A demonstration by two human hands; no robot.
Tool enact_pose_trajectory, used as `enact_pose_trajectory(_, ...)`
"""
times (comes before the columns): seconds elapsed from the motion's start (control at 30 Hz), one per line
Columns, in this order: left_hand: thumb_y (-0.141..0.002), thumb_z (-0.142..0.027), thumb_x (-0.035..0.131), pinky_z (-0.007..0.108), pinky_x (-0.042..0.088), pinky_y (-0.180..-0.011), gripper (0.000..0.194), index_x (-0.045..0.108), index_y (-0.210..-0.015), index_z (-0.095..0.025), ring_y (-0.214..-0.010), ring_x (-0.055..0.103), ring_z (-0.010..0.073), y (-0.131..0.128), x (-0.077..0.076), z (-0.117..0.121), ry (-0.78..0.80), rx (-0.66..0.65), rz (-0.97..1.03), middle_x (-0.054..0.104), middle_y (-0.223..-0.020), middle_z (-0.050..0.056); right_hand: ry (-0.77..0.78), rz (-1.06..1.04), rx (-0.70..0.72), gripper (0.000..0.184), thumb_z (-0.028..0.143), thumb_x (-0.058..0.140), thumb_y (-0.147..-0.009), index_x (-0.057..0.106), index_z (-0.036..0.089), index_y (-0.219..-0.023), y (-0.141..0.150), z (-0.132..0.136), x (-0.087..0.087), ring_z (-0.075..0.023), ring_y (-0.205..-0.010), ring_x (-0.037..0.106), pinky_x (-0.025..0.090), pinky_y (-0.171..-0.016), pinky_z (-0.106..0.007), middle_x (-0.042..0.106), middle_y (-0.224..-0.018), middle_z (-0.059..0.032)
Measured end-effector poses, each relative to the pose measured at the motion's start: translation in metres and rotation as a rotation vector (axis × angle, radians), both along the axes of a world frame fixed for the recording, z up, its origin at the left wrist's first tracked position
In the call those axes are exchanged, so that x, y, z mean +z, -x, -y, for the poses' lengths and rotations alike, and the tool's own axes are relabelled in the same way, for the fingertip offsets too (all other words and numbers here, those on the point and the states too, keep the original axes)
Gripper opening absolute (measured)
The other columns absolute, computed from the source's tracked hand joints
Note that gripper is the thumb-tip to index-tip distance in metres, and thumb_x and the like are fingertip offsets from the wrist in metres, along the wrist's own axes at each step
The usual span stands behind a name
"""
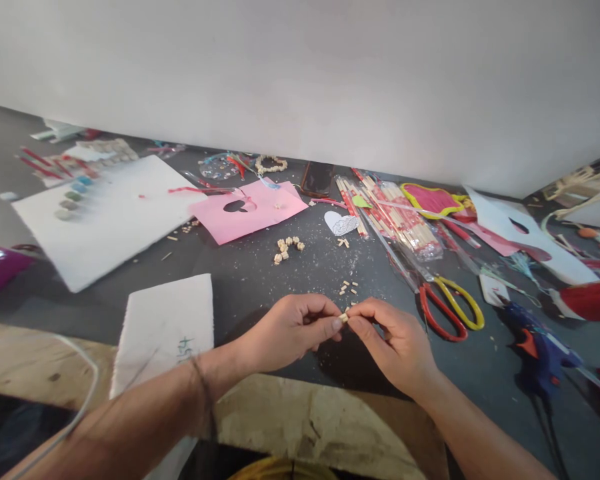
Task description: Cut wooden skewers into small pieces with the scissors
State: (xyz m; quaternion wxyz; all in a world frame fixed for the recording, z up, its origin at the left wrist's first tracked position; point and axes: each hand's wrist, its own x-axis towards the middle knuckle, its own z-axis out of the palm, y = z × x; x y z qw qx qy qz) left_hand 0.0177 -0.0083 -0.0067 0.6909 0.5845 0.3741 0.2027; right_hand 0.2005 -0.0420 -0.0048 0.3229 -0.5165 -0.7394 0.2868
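My left hand [300,330] and my right hand [395,340] meet above the dark table near its front edge. Their fingertips pinch a small pale wooden stick piece [345,318] between them; fingers partly cover it. Just beyond lie several loose wooden stick pieces [353,287]. Farther back, small clusters of such pieces [287,248] form a curved row. A white paper heart [341,223] with a drawn pattern lies to the right of that row, with a few crossed stick pieces [343,243] in front of it.
Scissors [450,307] with red and yellow handles and a blue glue gun [543,343] lie right. Behind are packets of wooden sticks [405,220], a phone [317,179] and pink cut paper [247,207]. Left are a white board [110,213] and a white foam piece [170,320].
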Motion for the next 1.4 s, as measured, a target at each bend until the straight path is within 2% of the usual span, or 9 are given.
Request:
enact_pose_trajectory(0.2,-0.082,-0.035,0.049,0.014,0.031,-0.043,0.023,0.060,-0.078,-0.014,-0.048,0.039,0.0043,0.000,-0.001,0.001,-0.081,0.019,-0.036,0.051,-0.060,-0.003,0.036,-0.006,0.006,0.013,0.023,0.047,-0.086,0.059,0.022,-0.084,0.001,0.000,0.001,-0.0106,-0.069,0.058,0.043,-0.064,-0.020,0.063,-0.076,0.0010)
enact_pose_trajectory(0.43,-0.080,-0.030,0.050,0.017,0.033,-0.050,0.018,0.061,-0.076,-0.016,-0.056,0.042,0.0073,-0.002,-0.005,0.003,-0.186,-0.009,-0.110,0.052,-0.062,-0.003,0.031,0.053,0.013,0.011,0.025,0.048,-0.085,0.057,0.021,-0.081,0.002,0.001,0.001,-0.0113,-0.065,0.057,0.043,-0.061,-0.021,0.061,-0.071,0.0009)
enact_pose_trajectory(0.63,-0.080,-0.031,0.049,0.016,0.034,-0.048,0.018,0.061,-0.082,-0.018,-0.051,0.042,0.0058,-0.003,-0.005,0.003,-0.124,-0.003,-0.118,0.054,-0.064,-0.004,0.067,0.056,-0.031,0.013,0.026,0.048,-0.085,0.057,0.020,-0.078,0.002,0.000,0.000,-0.0100,-0.063,0.056,0.042,-0.060,-0.020,0.061,-0.070,0.0022)
enact_pose_trajectory(0.8,-0.078,-0.031,0.052,0.017,0.036,-0.051,0.018,0.060,-0.088,-0.019,-0.054,0.044,0.0064,-0.002,-0.005,0.004,-0.158,0.042,-0.140,0.055,-0.068,-0.003,0.129,0.028,-0.080,0.017,0.029,0.048,-0.086,0.056,0.020,-0.075,0.003,0.000,0.000,-0.0096,-0.059,0.052,0.041,-0.054,-0.019,0.058,-0.065,0.0030)
enact_pose_trajectory(1.03,-0.079,-0.037,0.050,0.018,0.034,-0.048,0.021,0.057,-0.079,-0.018,-0.051,0.043,0.0073,-0.003,-0.009,0.005,-0.255,0.076,-0.242,0.054,-0.061,-0.003,0.135,0.025,-0.105,0.017,0.030,0.048,-0.086,0.056,0.020,-0.075,0.004,0.000,0.000,-0.0097,-0.058,0.052,0.040,-0.052,-0.019,0.057,-0.064,0.0029)
enact_pose_trajectory(1.4,-0.079,-0.038,0.048,0.017,0.035,-0.045,0.022,0.056,-0.077,-0.017,-0.051,0.050,0.0081,-0.002,-0.011,0.005,-0.205,0.063,-0.257,0.063,-0.066,-0.001,0.165,-0.009,-0.092,0.019,0.031,0.047,-0.086,0.056,0.020,-0.073,0.007,0.000,0.000,-0.0094,-0.057,0.051,0.040,-0.052,-0.018,0.056,-0.062,0.0034)
